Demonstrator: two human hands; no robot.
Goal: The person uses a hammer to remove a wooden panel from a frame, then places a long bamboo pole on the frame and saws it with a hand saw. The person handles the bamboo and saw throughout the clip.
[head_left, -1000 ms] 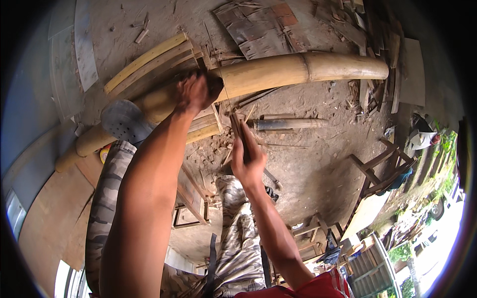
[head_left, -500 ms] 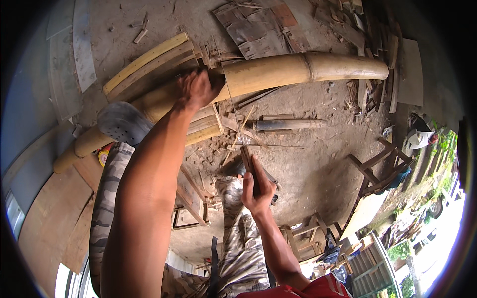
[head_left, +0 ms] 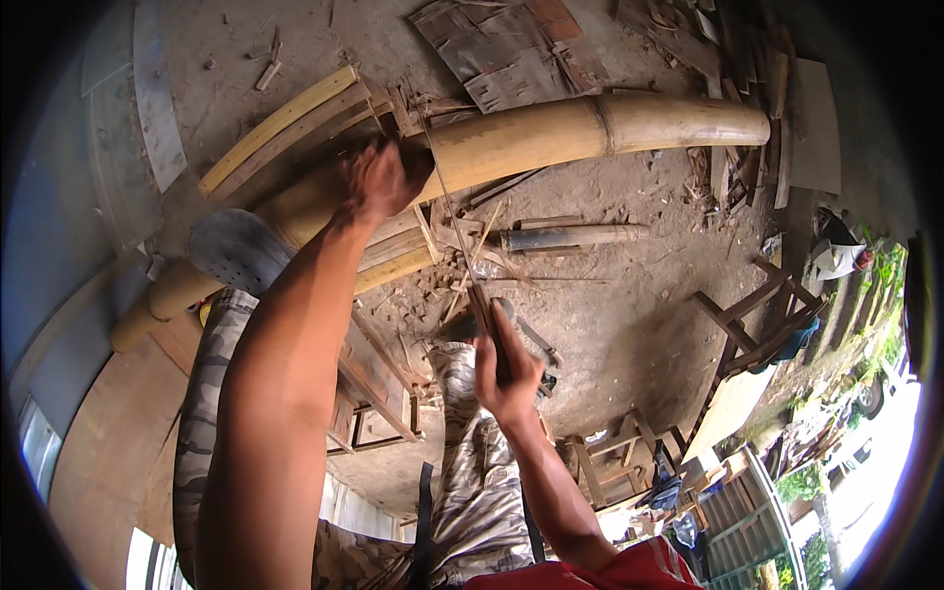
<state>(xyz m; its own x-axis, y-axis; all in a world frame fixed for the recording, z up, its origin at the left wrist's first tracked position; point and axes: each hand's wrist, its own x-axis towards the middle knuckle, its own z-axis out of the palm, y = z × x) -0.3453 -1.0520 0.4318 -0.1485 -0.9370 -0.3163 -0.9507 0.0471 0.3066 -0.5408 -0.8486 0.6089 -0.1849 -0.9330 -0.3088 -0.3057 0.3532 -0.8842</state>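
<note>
A long, thick bamboo pole [head_left: 536, 138] lies crosswise in front of me. My left hand [head_left: 382, 179] grips the pole just left of the cut, its fingers bent over the top and partly in shadow. In my right hand [head_left: 509, 369] is the wooden handle of a handsaw [head_left: 451, 205], fingers wrapped round it. Seen nearly edge-on, the thin saw blade crosses the bamboo close to my left hand. My foot in a grey clog [head_left: 234, 248] rests on the pole's left part.
Wooden beams [head_left: 285, 128] lie under and behind the pole. A shorter dark-ended pole [head_left: 575, 237] is on the dirt floor [head_left: 629, 315] among wood scraps. Wooden frames [head_left: 757, 315] stand at the right, and old boards [head_left: 501, 59] lie at the far side.
The view has shifted slightly. The saw and my right hand stay close to the same place, and my left hand remains on the bamboo pole.
</note>
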